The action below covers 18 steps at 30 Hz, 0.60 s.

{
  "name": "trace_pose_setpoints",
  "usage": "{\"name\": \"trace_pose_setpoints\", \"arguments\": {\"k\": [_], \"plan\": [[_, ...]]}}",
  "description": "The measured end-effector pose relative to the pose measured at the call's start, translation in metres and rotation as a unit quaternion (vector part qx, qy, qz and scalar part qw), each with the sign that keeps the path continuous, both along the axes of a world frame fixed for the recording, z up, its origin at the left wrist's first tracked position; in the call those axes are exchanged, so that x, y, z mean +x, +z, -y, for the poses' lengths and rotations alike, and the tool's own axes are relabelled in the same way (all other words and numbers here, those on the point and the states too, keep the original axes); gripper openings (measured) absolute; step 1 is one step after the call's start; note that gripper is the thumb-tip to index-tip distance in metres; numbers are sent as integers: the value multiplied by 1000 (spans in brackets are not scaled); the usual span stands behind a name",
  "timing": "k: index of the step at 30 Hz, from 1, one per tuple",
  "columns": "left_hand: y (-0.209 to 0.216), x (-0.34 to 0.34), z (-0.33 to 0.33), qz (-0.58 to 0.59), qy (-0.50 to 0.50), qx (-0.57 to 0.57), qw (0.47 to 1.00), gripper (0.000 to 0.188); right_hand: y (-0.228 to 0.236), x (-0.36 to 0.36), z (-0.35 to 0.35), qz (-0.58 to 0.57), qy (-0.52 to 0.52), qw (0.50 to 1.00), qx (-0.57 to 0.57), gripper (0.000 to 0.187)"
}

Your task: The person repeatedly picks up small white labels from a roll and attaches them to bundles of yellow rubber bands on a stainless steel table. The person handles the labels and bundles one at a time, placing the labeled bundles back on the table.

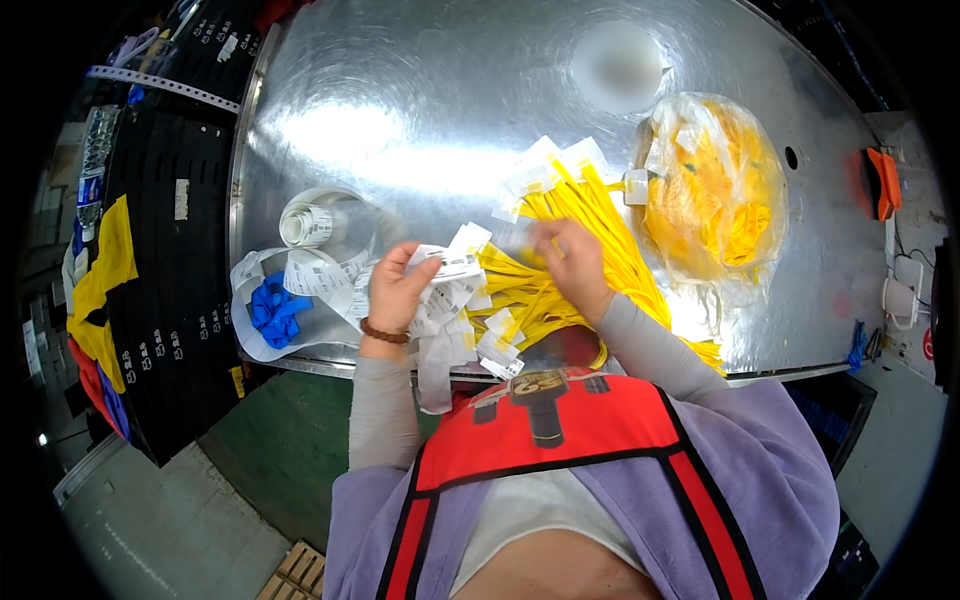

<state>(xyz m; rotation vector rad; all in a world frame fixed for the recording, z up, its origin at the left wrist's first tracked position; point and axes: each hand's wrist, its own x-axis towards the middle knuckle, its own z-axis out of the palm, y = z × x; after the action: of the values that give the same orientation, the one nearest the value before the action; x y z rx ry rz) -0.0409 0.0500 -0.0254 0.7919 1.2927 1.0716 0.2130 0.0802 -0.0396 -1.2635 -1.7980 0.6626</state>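
Note:
My left hand [399,288] pinches a white printed label [452,264] between thumb and fingers, above a heap of labels. From that heap a white label strip [315,275] runs left to a label roll [307,226]. My right hand [577,268] is over a bundle of yellow straps [610,228], its fingers curled and smeared by motion. A blurred pale shape lies just left of its fingertips; I cannot make out what it is. More yellow straps [525,297] fan out between my hands, with white tags on their left ends.
A transparent plastic bag of yellow straps [715,190] sits to the right on the metal table [440,60]. Crumpled blue material [277,312] lies inside a loop of strip at the left. Black crates [170,250] stand beside the table's left edge. An orange object [882,183] is at the far right.

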Motion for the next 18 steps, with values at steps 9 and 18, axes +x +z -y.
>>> {"name": "trace_pose_setpoints", "arguments": {"k": [9, 18], "plan": [[34, 19, -19, -345, -69, 164, 922, 17, -12, 1, -64, 59, -159, 985, -39, 28], [12, 34, -25, -84, -75, 35, 993, 19, -19, -8, -49, -182, -57, 932, -309, 17]]}}
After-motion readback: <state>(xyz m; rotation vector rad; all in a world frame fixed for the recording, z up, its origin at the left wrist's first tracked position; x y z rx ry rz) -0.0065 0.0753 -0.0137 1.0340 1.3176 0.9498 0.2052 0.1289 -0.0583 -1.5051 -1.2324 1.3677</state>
